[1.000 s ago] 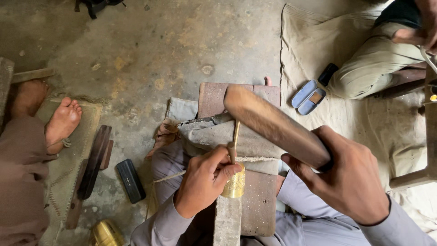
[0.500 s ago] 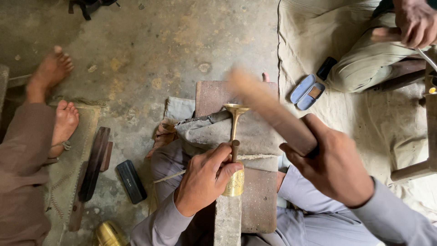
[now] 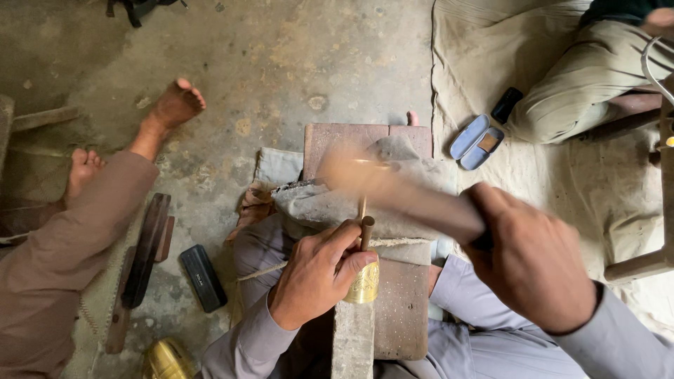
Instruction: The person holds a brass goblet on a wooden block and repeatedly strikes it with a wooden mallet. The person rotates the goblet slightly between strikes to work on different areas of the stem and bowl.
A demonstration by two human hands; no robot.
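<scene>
My left hand (image 3: 319, 274) grips a small engraved brass piece (image 3: 364, 283) and a thin metal punch (image 3: 366, 231) standing on it, both resting on a narrow grey bar (image 3: 352, 340). My right hand (image 3: 530, 260) is closed on the handle of a thick wooden mallet (image 3: 393, 186), which is blurred in motion just above the punch's top end. The work sits over my lap on brown wooden boards (image 3: 401, 309) and a grey cloth (image 3: 319, 203).
A seated person's bare feet (image 3: 172, 109) and brown-clad leg (image 3: 67, 253) are at the left. A black case (image 3: 203, 278), a dark wooden tool (image 3: 144, 260) and a brass vessel (image 3: 167, 359) lie nearby. At right, another person's leg (image 3: 583, 84), an open blue tin (image 3: 477, 142), and a cloth mat.
My right hand has swung the mallet from raised to down over the punch. The person at the left has stretched one foot further out across the floor.
</scene>
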